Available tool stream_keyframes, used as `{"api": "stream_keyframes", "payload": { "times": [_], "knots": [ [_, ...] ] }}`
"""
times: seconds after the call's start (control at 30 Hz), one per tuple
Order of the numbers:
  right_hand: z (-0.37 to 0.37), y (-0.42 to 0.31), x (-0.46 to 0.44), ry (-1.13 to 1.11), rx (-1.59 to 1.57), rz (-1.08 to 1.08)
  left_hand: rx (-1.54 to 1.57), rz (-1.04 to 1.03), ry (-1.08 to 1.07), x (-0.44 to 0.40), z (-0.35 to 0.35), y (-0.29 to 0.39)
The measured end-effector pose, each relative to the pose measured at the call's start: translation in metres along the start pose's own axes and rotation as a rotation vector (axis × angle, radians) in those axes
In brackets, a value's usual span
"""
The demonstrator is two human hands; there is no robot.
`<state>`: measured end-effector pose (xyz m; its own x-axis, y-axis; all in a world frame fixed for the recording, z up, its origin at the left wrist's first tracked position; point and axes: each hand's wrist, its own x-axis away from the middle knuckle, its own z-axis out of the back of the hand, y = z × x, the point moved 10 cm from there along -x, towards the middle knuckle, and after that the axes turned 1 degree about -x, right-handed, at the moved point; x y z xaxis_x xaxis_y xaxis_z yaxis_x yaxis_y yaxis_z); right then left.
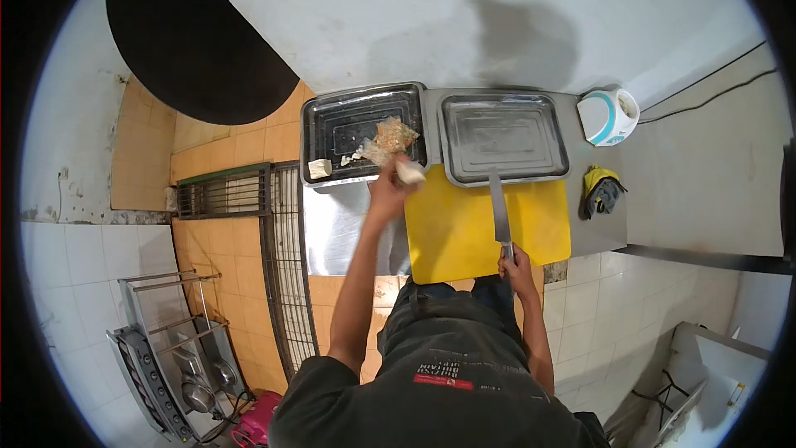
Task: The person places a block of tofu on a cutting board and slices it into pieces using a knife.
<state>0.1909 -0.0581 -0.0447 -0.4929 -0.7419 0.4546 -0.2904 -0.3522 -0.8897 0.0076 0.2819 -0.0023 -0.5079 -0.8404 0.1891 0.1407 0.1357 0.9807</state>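
My left hand (pixel 390 193) is closed on a pale white block (pixel 410 172), which looks like tofu, at the front right corner of the left tray. My right hand (pixel 517 272) grips the handle of a knife (pixel 500 212), its blade pointing away from me over a yellow cutting board (pixel 452 232). In the dark metal tray (pixel 311 129) lie another white block (pixel 319 169), small white crumbs and a clear plastic bag (pixel 395 136) with orange-brown bits in it. A second metal tray (pixel 506 137), with nothing in it, stands behind the board.
A white and turquoise appliance (pixel 608 116) stands at the back right, with a yellow and grey cloth-like item (pixel 602 191) in front of it. Left of the counter is a metal grate (pixel 286 274). A rack with metal pans (pixel 197 397) stands lower left.
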Motion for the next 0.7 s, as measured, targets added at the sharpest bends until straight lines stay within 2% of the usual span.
{"api": "stream_keyframes", "payload": {
  "times": [0.03, 0.1, 0.13, 0.2, 0.23, 0.3, 0.43, 0.6, 0.63, 0.67, 0.7],
  "knots": [
    [0.003, -0.005, -0.002, 0.001, -0.039, 0.018, -0.176, -0.054, -0.175, 0.017, -0.036, 0.001],
    [0.013, -0.011, -0.006, 0.0, -0.075, 0.034, -0.284, 0.031, -0.313, 0.056, -0.095, 0.008],
    [0.018, -0.013, -0.011, -0.021, -0.046, 0.041, -0.282, 0.028, -0.309, 0.066, -0.114, 0.001],
    [0.031, -0.017, -0.019, -0.048, -0.016, 0.052, -0.558, -0.277, -0.38, 0.088, -0.159, 0.009],
    [0.036, -0.019, -0.024, -0.063, 0.023, 0.059, -0.561, -0.279, -0.377, 0.094, -0.171, 0.01],
    [0.05, -0.028, -0.032, -0.075, 0.056, 0.08, -0.776, -0.338, -0.402, 0.101, -0.198, 0.007],
    [0.078, -0.048, -0.031, -0.032, 0.262, 0.092, -0.888, -0.433, -0.395, 0.106, -0.223, 0.004],
    [0.111, -0.041, -0.034, -0.054, 0.374, 0.025, -0.995, -0.366, -0.349, 0.11, -0.218, 0.01],
    [0.116, -0.042, -0.036, -0.047, 0.514, 0.072, -1.0, -0.367, -0.342, 0.109, -0.215, 0.018],
    [0.121, -0.043, -0.039, -0.043, 0.655, 0.124, -0.951, -0.403, -0.218, 0.107, -0.204, 0.034],
    [0.123, -0.045, -0.038, -0.056, 0.654, 0.129, -0.904, -0.432, -0.095, 0.107, -0.186, 0.048]
  ]
}}
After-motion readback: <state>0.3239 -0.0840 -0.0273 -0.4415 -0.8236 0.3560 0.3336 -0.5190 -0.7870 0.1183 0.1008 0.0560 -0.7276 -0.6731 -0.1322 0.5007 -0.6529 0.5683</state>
